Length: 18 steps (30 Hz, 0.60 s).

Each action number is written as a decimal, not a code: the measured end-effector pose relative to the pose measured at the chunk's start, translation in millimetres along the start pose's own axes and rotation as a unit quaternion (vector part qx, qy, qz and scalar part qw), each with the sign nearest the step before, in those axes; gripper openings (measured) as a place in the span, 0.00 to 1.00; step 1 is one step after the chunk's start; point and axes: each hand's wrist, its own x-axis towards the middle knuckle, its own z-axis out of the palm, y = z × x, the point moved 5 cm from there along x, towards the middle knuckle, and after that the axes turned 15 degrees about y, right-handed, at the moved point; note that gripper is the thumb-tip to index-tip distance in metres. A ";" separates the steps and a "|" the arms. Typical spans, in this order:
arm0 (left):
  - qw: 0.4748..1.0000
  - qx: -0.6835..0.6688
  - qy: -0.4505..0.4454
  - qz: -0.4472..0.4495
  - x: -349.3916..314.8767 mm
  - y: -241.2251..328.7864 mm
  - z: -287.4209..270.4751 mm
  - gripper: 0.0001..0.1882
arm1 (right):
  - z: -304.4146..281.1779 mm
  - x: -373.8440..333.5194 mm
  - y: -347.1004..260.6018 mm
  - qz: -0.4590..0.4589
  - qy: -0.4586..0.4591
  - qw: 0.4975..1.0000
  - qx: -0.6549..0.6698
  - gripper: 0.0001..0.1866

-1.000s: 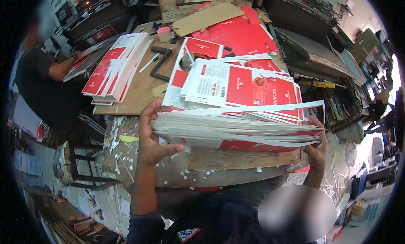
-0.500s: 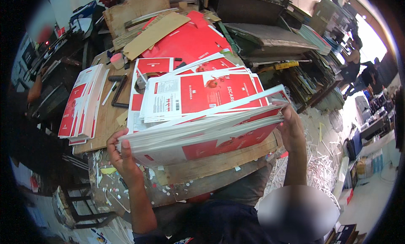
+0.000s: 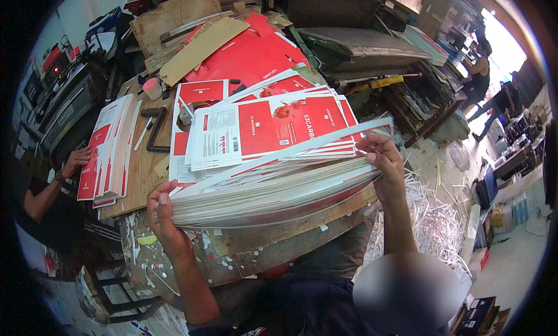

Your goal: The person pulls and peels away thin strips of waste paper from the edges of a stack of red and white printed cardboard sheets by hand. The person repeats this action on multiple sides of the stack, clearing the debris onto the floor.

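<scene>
Between both my hands is a thick stack of printed sheets point(image 3: 273, 197), its layered white edges facing me. My left hand point(image 3: 164, 215) grips the stack's left end, thumb toward the near side. At the other end my right hand point(image 3: 382, 160) pinches the sheets near their corner. A long white strip of paper point(image 3: 314, 147) slants above the stack, its upper end beside my right hand. Just behind lies a loose pile of red and white printed sheets point(image 3: 270, 129) with a tomato picture. The fingers' undersides are hidden by the stack.
Another person's hand point(image 3: 78, 160) rests on a separate sheet stack point(image 3: 121, 156) at the left. A black angled bar point(image 3: 152, 129), a pink-topped container point(image 3: 152, 89) and a tan board point(image 3: 203, 51) lie on the wooden table point(image 3: 139, 190). Paper offcuts point(image 3: 418, 220) heap at the right.
The held stack has tipped, so its sheet edges now show instead of the red printed face. The other person's hand has come onto the left stack.
</scene>
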 end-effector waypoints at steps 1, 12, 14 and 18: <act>1.000 -0.004 0.012 -0.013 1.5 -2.1 -0.2 0.18 | 2.5 1.5 1.4 -0.005 -0.011 1.000 0.011 0.17; 0.999 -0.027 0.034 -0.006 10.5 -11.4 3.7 0.29 | -3.5 12.5 19.8 -0.034 -0.003 0.999 -0.026 0.16; 0.992 -0.095 -0.063 -0.046 14.8 -20.0 0.3 0.34 | -8.1 16.2 21.7 -0.014 0.006 0.999 -0.032 0.26; 0.967 -0.195 -0.129 -0.096 7.4 -53.4 -28.5 0.51 | -1.6 7.9 27.0 0.021 -0.071 0.996 0.043 0.57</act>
